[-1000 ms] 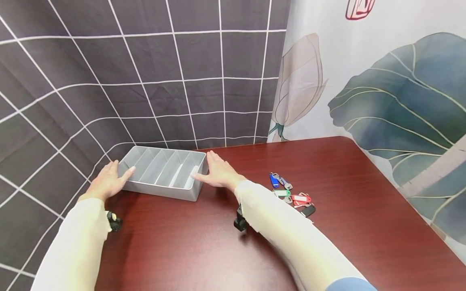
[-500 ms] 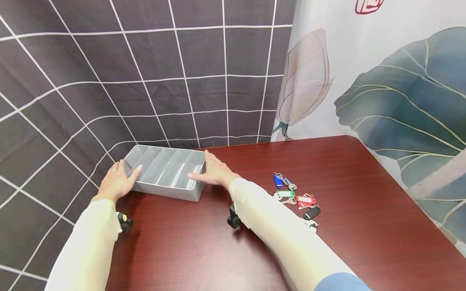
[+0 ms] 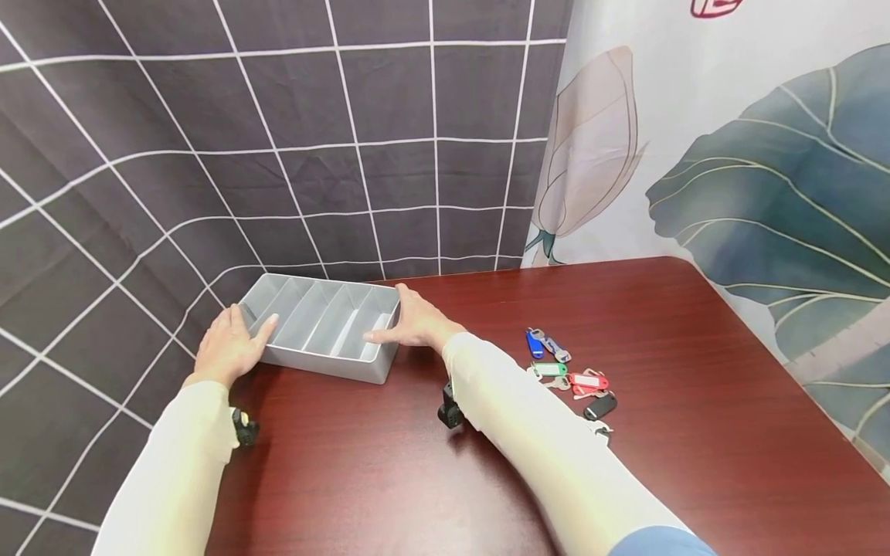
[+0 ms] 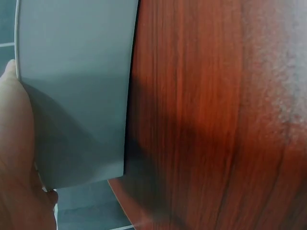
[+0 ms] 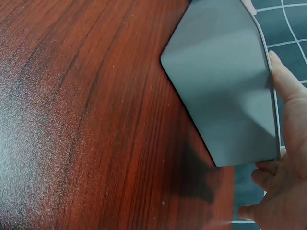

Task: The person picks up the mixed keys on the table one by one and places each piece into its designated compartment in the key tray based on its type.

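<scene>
A grey plastic compartment tray (image 3: 323,363) sits near the back left of the table, divided crosswise into several slots. At its left end, my left hand (image 3: 225,347) grips the rim, thumb over the front edge and fingers along the end wall. My right hand (image 3: 413,324) holds the opposite end, thumb over the rim and fingers on the outer side. In the left wrist view, the tray's front wall (image 4: 79,96) shows beside the left thumb. The right wrist view has the tray's outer wall (image 5: 225,91) with the right thumb at its rim and other fingers curled by the end.
Several keys with coloured tags lie to the right: a blue tag (image 3: 535,344), a green tag (image 3: 551,369), a red tag (image 3: 589,381) and a black tag (image 3: 601,405). A dark checked curtain (image 3: 292,116) hangs behind the reddish-brown table (image 3: 361,463).
Both hands have closed in on the tray's ends, the left shifting right and the right slightly left. The head view has shifted a little, with the tray staying near the same table spot.
</scene>
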{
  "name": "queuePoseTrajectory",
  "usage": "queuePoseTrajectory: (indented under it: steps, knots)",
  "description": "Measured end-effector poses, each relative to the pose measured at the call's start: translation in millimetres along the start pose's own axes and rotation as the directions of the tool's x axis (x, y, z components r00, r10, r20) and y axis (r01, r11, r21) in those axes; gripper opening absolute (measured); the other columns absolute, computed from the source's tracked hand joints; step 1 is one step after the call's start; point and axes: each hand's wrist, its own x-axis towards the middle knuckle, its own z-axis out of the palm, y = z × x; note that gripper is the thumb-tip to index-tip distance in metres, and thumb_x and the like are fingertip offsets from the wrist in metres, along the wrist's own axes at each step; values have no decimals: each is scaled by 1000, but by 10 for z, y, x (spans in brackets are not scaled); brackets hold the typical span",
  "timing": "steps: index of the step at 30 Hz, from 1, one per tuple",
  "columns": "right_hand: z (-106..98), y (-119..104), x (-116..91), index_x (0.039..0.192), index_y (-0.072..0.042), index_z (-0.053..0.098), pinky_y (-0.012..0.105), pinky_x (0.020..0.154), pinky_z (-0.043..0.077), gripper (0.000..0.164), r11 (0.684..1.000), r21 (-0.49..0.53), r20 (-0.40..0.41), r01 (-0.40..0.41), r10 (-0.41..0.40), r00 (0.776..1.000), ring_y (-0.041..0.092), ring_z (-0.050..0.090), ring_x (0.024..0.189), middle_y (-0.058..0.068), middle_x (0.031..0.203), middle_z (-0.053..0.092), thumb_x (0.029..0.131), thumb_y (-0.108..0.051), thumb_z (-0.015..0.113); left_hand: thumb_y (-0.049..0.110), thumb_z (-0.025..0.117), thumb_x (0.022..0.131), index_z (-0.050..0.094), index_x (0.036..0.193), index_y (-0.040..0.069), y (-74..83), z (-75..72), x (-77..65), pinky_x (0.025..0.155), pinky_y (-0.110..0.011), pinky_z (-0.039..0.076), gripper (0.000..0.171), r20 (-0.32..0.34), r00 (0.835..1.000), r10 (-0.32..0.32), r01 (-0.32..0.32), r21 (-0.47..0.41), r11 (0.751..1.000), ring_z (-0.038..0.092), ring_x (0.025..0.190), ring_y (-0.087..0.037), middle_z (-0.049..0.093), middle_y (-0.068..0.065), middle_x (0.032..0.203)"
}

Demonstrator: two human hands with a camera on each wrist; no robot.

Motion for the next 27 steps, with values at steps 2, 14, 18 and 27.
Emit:
queuePoseTrajectory:
  steps: [2, 14, 18, 27]
  knots:
    - [-18, -5, -19, 144, -10, 30, 34, 99, 43, 113, 1000, 5, 6, -8, 8, 1000, 20, 52, 114, 5, 130, 49, 61, -71, 76, 68, 24, 94, 11, 144, -18, 13, 7, -17, 107, -63, 18, 101, -14, 1000, 2, -2, 1, 1000, 19, 133, -55, 19, -42, 143]
    - [-78, 4, -154, 146, -11, 24, 35, 99, 43, 118, 1000, -1, 61, -30, 30, 998, 21, 52, 116, 6, 135, 48, 59, -72, 76, 66, 21, 95, 15, 140, -22, 118, 62, -164, 104, -64, 21, 100, -79, 997, -4, 5, 18, 1000, 27, 125, -57, 26, -44, 135]
    - [-108, 48, -191, 145, -7, 24, 32, 99, 43, 116, 999, 43, 93, -4, 0, 996, 18, 53, 113, 8, 129, 49, 62, -68, 77, 66, 22, 95, 16, 141, -22, 157, 73, -242, 105, -63, 21, 100, -76, 997, -4, 5, 20, 1000, 27, 126, -56, 26, -43, 136]
    - [-260, 183, -258, 148, -9, 18, 33, 103, 40, 114, 1000, 23, 164, 6, -10, 986, 19, 51, 117, 9, 138, 44, 67, -62, 78, 69, 25, 93, 30, 135, -19, 316, 27, -443, 93, -63, 35, 97, -69, 998, 1, 3, 58, 998, 42, 113, -53, 39, -38, 122]
